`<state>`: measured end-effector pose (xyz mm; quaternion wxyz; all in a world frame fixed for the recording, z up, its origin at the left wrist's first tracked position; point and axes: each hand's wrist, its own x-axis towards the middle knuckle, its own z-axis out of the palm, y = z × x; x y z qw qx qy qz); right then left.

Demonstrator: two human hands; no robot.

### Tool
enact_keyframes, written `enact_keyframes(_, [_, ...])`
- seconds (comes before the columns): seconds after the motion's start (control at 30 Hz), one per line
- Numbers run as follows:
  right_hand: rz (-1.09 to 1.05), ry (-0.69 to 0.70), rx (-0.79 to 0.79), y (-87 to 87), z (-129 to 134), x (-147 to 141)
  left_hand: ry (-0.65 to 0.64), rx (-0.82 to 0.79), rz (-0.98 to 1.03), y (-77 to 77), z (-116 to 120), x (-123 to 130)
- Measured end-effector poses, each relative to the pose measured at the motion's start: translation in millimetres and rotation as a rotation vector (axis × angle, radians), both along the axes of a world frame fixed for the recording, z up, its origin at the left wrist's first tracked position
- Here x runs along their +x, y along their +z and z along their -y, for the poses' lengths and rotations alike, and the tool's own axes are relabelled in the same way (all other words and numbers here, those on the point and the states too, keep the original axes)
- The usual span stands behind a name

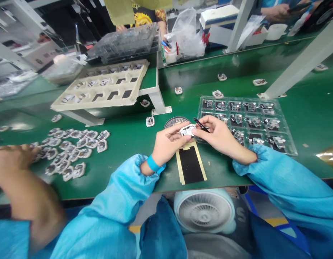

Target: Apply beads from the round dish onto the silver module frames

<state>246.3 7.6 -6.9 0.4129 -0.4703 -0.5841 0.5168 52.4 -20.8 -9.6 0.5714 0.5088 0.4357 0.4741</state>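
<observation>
Between my fingers, my left hand (166, 141) holds a small white plastic housing (187, 130) with metal parts inside. My right hand (219, 136) touches the housing's right edge with its fingertips and grips black tweezers (201, 125), which point up and to the left. Behind the hands lies a round dish of small parts (173, 121), partly covered by them. A black pad edged with yellow tape (192, 164) lies below my hands. Right of them stands a clear compartment tray (286, 135) holding small metal pieces; my right hand covers its near left corner.
Several similar housings (74, 154) lie grouped at the left, beside a co-worker's hand (13, 160). A cream tray (94, 104) rests on a raised stand (162, 99). More housings (150, 121) are scattered behind. A white post (298, 68) rises at right. A fan (204, 211) sits below the table edge.
</observation>
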Motion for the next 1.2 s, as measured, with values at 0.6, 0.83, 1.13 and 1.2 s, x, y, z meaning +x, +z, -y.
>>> enact_keyframes(0.6, [-0.059,0.134,-0.002,1.1,0.5,1.6,-0.037,0.005,0.028,0.4,1.1,0.5])
enact_keyframes(0.83, [-0.026,0.128,-0.015,2.9,1.4,0.3,-0.011,0.009,-0.047,-3.0,-0.3,3.5])
enact_keyframes(1.13, [-0.058,0.129,0.01,-3.3,1.6,-5.8,0.077,-0.017,-0.07,-1.0,2.1,9.5])
enact_keyframes(1.2, [0.012,0.173,0.026,-3.2,-2.0,-1.1,0.087,-0.017,-0.1,-3.2,1.5,9.7])
